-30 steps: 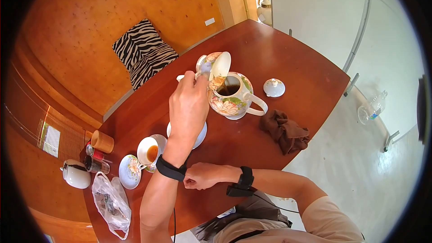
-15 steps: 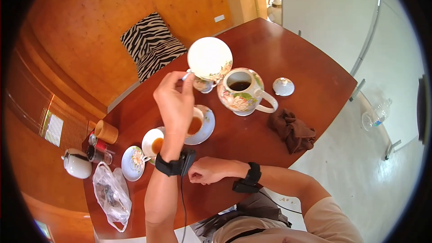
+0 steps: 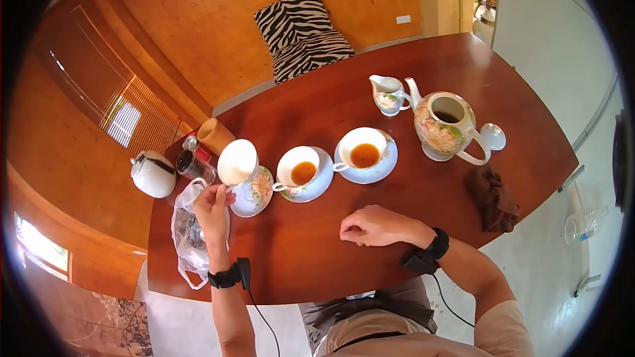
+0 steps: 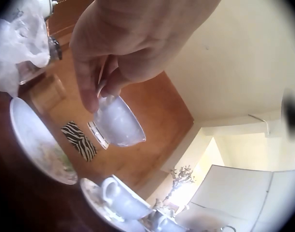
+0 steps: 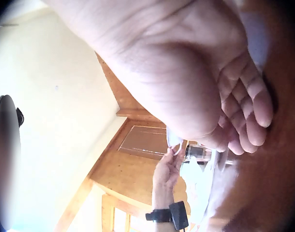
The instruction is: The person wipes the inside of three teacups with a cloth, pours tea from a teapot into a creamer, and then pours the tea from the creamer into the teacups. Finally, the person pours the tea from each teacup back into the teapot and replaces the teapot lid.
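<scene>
My left hand (image 3: pixel 211 208) pinches the handle of a white teacup (image 3: pixel 237 160), whose pale inside faces the head camera. In the left wrist view the held cup (image 4: pixel 117 123) hangs tilted below the thumb and fingers, clear of the flowered saucer (image 4: pixel 39 145). That saucer (image 3: pixel 256 192) lies just below the cup in the head view. Near the table's front, my right hand (image 3: pixel 377 225) rests with loosely curled fingers and nothing in it. Two teacups of brown tea, one in the middle (image 3: pixel 303 172) and one further right (image 3: pixel 364 154), stand on saucers.
Back right are a floral creamer (image 3: pixel 389 97), a lidless teapot (image 3: pixel 443 129) with dark liquid, its lid (image 3: pixel 493 137) and a brown cloth (image 3: pixel 493 198). On the left stand a plastic bag (image 3: pixel 192 231), a glass jar (image 3: pixel 195 166), a wooden cup (image 3: pixel 215 135) and a white pot (image 3: pixel 153 174).
My left hand has carried the teacup from beside the teapot leftward to above the flowered saucer. The head view has turned left. My right hand keeps its loose curl near the table's front.
</scene>
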